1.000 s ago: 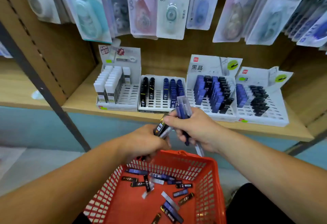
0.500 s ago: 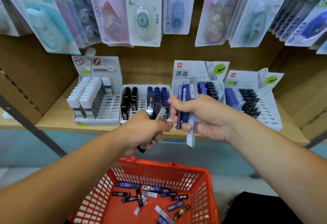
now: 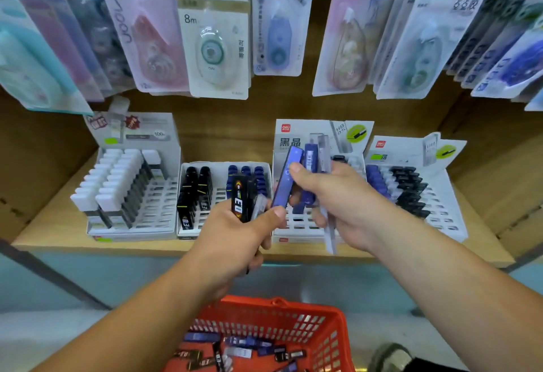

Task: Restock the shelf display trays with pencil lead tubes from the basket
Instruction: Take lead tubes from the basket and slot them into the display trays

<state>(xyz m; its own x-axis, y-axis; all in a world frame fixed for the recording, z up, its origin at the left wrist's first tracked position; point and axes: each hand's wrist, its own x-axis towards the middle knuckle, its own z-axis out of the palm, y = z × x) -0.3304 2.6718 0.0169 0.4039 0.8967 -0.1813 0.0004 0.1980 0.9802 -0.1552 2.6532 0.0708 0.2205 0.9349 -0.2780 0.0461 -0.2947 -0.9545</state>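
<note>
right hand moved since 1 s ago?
Yes. The right hand rose from below the shelf edge to in front of the third display tray.

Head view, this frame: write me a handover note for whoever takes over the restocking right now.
Left hand: fingers grip a few black lead tubes, raised in front of the black-and-blue tray.
Right hand: grips a bunch of blue and clear lead tubes, in front of the third tray.
Red basket: below the hands, with many loose tubes inside.
Done: both trays are part filled; none of the held tubes is slotted yet.
Left: slot the held tubes into the empty front slots, probably by colour, then work through the basket.
</note>
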